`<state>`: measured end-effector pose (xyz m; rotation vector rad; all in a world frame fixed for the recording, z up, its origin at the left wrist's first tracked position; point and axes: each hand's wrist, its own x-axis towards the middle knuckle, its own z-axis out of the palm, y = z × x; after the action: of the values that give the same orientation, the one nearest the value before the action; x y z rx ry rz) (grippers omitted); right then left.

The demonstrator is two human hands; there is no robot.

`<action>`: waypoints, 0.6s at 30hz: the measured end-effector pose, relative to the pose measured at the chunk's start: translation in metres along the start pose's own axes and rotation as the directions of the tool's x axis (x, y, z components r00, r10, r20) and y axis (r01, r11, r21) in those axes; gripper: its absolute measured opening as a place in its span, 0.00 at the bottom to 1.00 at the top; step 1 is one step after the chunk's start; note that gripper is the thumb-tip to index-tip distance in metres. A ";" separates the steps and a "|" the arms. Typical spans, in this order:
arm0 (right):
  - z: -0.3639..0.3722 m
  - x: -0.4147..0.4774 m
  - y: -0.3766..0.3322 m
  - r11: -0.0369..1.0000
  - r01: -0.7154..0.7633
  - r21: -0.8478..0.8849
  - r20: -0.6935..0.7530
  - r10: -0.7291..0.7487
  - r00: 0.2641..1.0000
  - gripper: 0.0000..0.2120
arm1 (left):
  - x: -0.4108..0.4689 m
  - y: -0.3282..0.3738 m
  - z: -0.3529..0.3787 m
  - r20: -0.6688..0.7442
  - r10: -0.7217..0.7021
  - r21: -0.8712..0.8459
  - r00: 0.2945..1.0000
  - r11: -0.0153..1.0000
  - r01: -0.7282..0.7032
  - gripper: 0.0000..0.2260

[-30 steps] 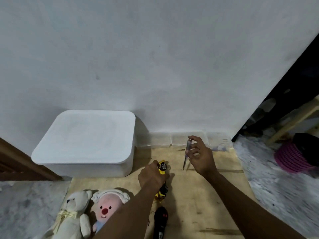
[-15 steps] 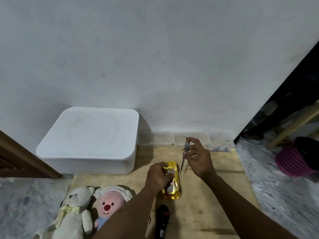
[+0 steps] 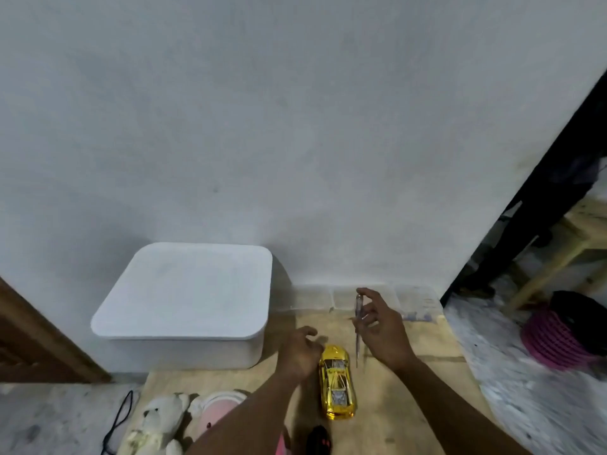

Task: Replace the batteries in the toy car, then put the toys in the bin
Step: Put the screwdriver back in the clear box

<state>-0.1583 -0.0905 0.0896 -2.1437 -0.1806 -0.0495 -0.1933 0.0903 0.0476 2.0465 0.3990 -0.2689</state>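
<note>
- The toy car (image 3: 337,384) now stands wheels-down on the desk (image 3: 394,405); a second ago the left hand (image 3: 300,351) held it flipped.
- Left fingers hang loosely curled beside it, gripping nothing.
- Right hand (image 3: 384,330) pinches the screwdriver (image 3: 358,323).
- I judge the lidded bin (image 3: 184,303) comes next.
- No readable writing.

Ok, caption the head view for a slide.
Toy car on its wheels, left hand beside it, right hand holding a screwdriver, lidded white bin behind.
</note>
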 end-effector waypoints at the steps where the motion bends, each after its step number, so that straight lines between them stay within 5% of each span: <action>1: 0.000 0.000 -0.008 1.000 0.007 -0.013 -0.002 -0.007 1.000 0.28 | 0.003 0.005 -0.006 -0.012 -0.002 -0.040 1.000 0.999 0.002 0.16; 7: 0.009 0.015 -0.023 0.970 -0.039 -0.239 0.078 0.059 0.995 0.14 | 0.015 0.026 -0.028 -0.102 -0.052 -0.084 0.993 0.996 0.043 0.18; 11: 0.021 0.039 -0.011 0.910 0.010 -0.415 0.193 0.077 0.978 0.15 | 0.025 0.035 -0.027 -0.137 -0.005 0.195 0.991 0.980 0.031 0.18; 15: 0.032 0.074 0.006 0.802 0.120 -0.586 0.311 0.085 0.947 0.19 | 0.052 0.052 -0.029 -0.025 0.134 0.612 0.991 0.785 -0.091 0.17; 18: 0.044 0.099 0.020 0.742 0.237 -0.627 0.405 0.051 0.913 0.19 | 0.079 0.065 -0.036 0.069 0.157 0.848 0.985 0.511 -0.141 0.13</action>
<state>-0.0590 -0.0535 0.0593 -2.8525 -0.5922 0.3202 -0.0949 0.1055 0.0890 3.0592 0.0636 -0.3922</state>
